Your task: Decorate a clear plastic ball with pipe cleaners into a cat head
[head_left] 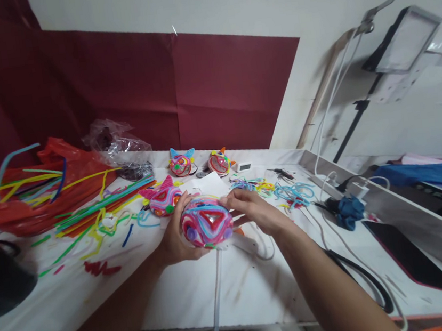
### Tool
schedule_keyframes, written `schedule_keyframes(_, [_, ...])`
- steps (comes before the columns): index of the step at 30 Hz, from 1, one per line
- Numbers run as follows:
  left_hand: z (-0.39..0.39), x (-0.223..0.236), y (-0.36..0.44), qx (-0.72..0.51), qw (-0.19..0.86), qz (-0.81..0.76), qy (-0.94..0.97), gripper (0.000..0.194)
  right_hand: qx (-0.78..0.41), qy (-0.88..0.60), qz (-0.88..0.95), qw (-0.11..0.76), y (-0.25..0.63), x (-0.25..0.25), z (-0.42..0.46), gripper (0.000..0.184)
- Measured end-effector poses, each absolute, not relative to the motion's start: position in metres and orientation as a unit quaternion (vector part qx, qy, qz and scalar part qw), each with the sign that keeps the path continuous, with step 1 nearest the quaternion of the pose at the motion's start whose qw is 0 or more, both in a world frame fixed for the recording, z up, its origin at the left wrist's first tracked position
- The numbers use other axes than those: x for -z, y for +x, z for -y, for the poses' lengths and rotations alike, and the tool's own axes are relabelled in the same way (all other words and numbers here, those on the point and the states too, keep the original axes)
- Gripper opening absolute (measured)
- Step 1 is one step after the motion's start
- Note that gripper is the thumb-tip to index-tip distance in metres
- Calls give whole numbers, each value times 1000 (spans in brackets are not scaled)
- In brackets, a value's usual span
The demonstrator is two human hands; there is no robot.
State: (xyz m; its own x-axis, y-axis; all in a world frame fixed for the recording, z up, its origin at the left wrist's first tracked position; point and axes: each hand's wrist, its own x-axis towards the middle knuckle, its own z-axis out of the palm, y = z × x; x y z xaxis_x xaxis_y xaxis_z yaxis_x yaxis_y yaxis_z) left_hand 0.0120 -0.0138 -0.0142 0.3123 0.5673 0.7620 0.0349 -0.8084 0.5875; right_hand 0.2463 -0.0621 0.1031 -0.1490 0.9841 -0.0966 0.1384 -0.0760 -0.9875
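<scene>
A rounded craft piece (207,222), covered in pink, red, blue and purple pipe cleaners, is held above the white table. My left hand (179,235) wraps around its left side and underside, fingers closed on it. At its upper right edge, the thumb and fingers of my right hand (250,210) are bent against it. Just behind my left hand sits a similar pink-eared piece (164,199). Under my right hand lies a white tool with a cord (248,241), partly hidden. A long translucent stick (218,305) runs from below the piece past the table's front edge.
Two more eared pieces (181,163) stand at the back. Loose pipe cleaners (101,207) and a red plastic bag (58,153) fill the left. On the right are tangled pipe cleaners (295,193), cables, a dark phone-like slab (411,255) and a lamp stand (356,116).
</scene>
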Motion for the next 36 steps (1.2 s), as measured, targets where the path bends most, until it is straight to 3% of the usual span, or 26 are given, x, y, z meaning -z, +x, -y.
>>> schedule_keyframes(13, [19, 12, 12, -533, 319, -201, 757, 138, -446, -542, 690, 178, 256, -145, 39, 45])
schedule_keyframes(28, [20, 10, 15, -507, 370, -207, 750, 146, -479, -539, 669, 181, 263, -133, 36, 52])
schedule_keyframes(36, [22, 4, 15, -491, 431, -188, 733, 147, -478, -518, 655, 273, 262, -122, 40, 61])
